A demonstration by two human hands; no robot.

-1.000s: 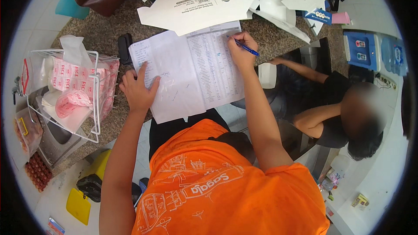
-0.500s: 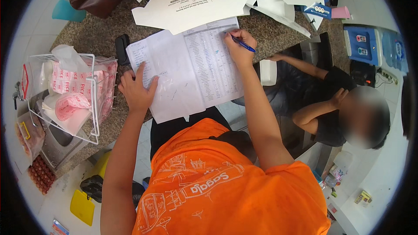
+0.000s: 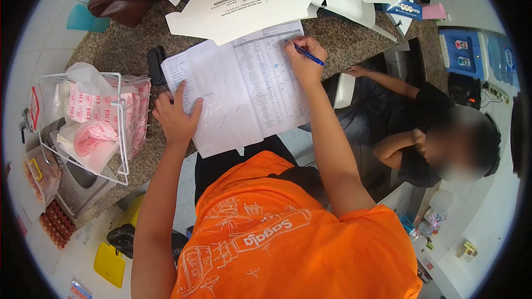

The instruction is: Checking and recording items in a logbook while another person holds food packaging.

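An open notebook (image 3: 238, 88) with printed tables lies on the speckled stone counter (image 3: 122, 50). My left hand (image 3: 176, 116) rests flat on its left page, fingers spread. My right hand (image 3: 305, 58) grips a blue pen (image 3: 308, 55) with its tip on the upper right page. My orange shirt fills the lower middle of the view.
Flattened white cardboard boxes (image 3: 244, 0) lie beyond the notebook. A white wire basket (image 3: 83, 122) with pink-printed bags stands at the left, a dark phone (image 3: 155, 63) beside the notebook. Another person in black (image 3: 421, 133) sits at the right. A brown bag (image 3: 122, 0) is at the far left.
My right hand with the pen has shifted slightly up the right page. The left hand stays on the left page. The person at the right has drawn their arms in.
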